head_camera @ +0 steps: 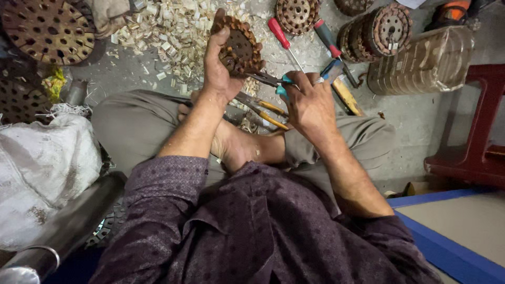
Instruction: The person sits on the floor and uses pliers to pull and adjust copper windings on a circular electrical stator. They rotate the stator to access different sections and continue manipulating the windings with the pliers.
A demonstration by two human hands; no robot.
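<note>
Rusty motor stator [239, 46] — gripped upright in left hand [218, 66], just ahead of right hand [307, 100] clenched around teal-handled pliers [271, 80] — jaws touching its lower rim.

We wear a dark purple patterned shirt [252, 226], sleeves rolled up. Our trousers [131, 126] are grey-khaki. A ring [319, 81] circles one finger; our feet are bare.
</note>
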